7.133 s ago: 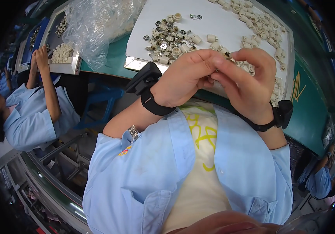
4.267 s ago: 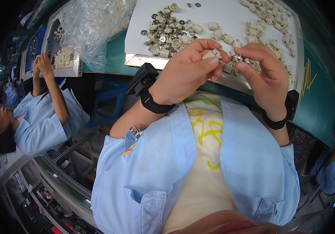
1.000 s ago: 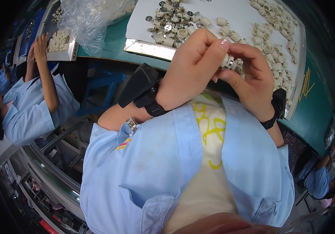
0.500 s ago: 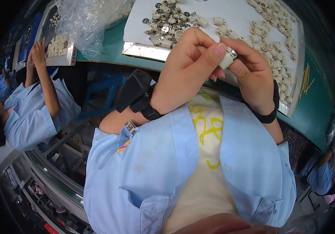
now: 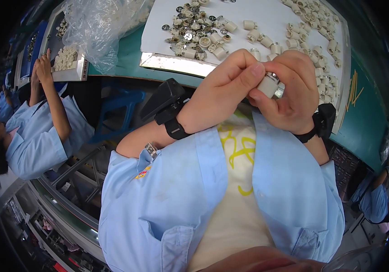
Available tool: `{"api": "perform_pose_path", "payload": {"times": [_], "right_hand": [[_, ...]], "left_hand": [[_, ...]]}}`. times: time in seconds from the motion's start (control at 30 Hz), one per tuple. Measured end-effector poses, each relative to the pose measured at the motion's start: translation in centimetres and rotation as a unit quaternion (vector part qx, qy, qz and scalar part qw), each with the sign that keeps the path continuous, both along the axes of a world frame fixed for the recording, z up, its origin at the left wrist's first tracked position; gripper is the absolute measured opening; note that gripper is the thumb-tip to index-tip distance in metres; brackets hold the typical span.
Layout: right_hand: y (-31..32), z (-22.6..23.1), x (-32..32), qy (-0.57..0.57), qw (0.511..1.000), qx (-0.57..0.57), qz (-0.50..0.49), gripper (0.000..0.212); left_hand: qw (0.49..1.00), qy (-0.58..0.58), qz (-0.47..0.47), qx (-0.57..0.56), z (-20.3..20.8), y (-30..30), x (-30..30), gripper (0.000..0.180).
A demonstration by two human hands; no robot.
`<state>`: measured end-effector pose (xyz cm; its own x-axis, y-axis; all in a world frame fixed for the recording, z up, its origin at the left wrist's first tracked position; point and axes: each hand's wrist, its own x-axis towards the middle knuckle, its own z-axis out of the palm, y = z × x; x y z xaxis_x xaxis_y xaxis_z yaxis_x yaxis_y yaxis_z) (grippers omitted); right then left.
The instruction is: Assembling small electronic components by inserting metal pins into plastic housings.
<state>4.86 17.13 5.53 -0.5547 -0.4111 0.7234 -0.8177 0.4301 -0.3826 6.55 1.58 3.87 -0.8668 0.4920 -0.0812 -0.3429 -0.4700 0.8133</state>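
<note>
A small off-white lamp socket (image 5: 268, 86) with a shiny metal cap at its upper end is held above the tray's near edge. My right hand (image 5: 294, 88) curls around it, thumb at the lower left and fingers arching over the top. My left hand (image 5: 230, 84) is closed, its thumb pressed against the fingers at the metal end; what lies under that thumb is hidden. Beyond my hands, the white metal-edged tray (image 5: 158, 34) carries a heap of loose metal pieces and pale fittings (image 5: 190, 34). Many pale sockets (image 5: 314, 27) lie on its right side.
A clear plastic bag (image 5: 101, 36) lies on the green table (image 5: 126, 54) left of the tray. Thin tan sticks (image 5: 352, 90) are at the right. A co-worker in light blue (image 5: 45, 136) reaches to another tray (image 5: 70, 72) at far left, near a blue stool (image 5: 119, 109).
Both hands have come slightly nearer to me. The socket has turned more upright, and my right fingers now arch over it. The left thumb has shifted to the metal end.
</note>
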Motion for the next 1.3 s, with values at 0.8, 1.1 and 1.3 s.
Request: {"api": "perform_pose_path", "payload": {"times": [0.8,1.1,1.3], "right_hand": [[1.1,-0.5,0.1,-0.106,0.994,-0.007,0.034,0.048],[1.5,-1.4,3.0,-0.266,0.963,0.024,0.021,0.044],[0.4,-3.2,5.6,-0.327,0.939,0.108,-0.02,0.037]], "left_hand": [[0.994,-0.034,-0.065,0.076,-1.0,-0.4,-0.6,0.033],[0.951,-0.243,-0.193,0.004,-3.0,-2.0,1.2,0.029],[0.901,-0.375,-0.186,0.114,-6.5,-2.2,3.5,0.02]]}}
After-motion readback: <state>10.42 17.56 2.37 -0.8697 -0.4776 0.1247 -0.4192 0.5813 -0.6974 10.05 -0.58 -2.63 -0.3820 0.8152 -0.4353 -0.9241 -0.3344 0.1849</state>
